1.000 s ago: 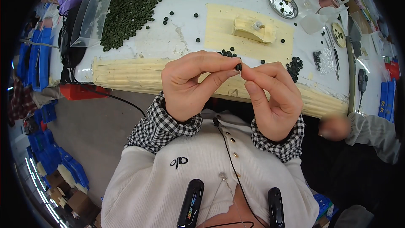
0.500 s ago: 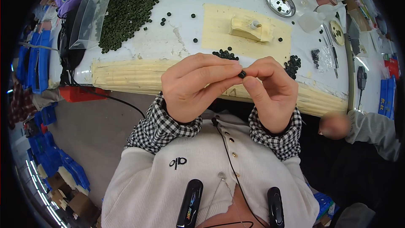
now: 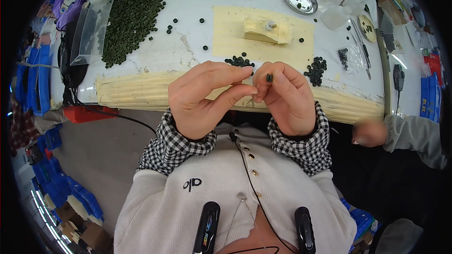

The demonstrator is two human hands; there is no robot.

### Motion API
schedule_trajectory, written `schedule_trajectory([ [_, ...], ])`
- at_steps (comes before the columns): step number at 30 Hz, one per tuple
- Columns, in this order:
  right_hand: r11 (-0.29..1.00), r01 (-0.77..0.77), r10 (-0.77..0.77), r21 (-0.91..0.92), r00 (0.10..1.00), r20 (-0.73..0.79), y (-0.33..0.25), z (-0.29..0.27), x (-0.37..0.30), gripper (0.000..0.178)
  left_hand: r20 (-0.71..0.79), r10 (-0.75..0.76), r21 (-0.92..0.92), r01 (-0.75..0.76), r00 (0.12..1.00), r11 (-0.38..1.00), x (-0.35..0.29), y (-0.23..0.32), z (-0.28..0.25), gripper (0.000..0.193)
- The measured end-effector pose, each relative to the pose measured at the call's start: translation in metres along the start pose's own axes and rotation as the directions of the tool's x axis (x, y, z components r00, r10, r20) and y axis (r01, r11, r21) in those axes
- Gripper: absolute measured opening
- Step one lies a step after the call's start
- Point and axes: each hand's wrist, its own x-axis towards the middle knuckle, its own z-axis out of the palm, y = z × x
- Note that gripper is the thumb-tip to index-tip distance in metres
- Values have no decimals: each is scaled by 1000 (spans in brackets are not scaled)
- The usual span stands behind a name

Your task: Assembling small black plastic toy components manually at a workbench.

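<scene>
Above the front edge of the table, my right hand pinches a small dark green-black round part between thumb and fingers. Close on its left is my left hand, its thumb and forefinger apart and nothing visible between them. The left fingertips nearly meet the right fingers; whether they touch, I cannot tell. Just beyond my hands lies a small pile of black round parts, partly hidden by the left fingers. Another little pile of black parts sits right of my right hand.
A big heap of dark green parts covers the far left, beside a clear plastic tray. A taped yellow block stands mid-table. Farther right are a round metal dish and a thin tool. A co-worker's sleeve shows at right.
My left thumb and forefinger have parted and come away from the small part. It now stays in my right hand, turned to another angle. The whole view has shifted slightly.
</scene>
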Motion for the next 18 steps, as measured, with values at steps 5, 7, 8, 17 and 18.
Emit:
schedule_trajectory([
  [5, 980, -75, 64, 183, 996, 64, 3, -7, 1, 26, -15, 13, -4, -13, 1000, 1000, 0, -2, 1, 25],
  [7, 976, -82, 67, 201, 994, 82, 3, -7, 2, 26, -15, 10, -13, -11, 1000, 1000, 0, -2, 1, 24],
  [8, 976, -86, 72, 201, 994, 80, 3, -7, 2, 26, -16, 8, -16, -9, 1000, 1000, 0, -2, 1, 24],
  [17, 972, -81, 70, 223, 996, 57, 4, -7, 3, 25, -23, 7, -20, -7, 1000, 1000, 1, 1, 1, 21],
  [18, 971, -81, 69, 224, 996, 59, 4, -7, 3, 26, -23, 3, -22, -3, 1000, 1000, 1, 1, 2, 20],
])
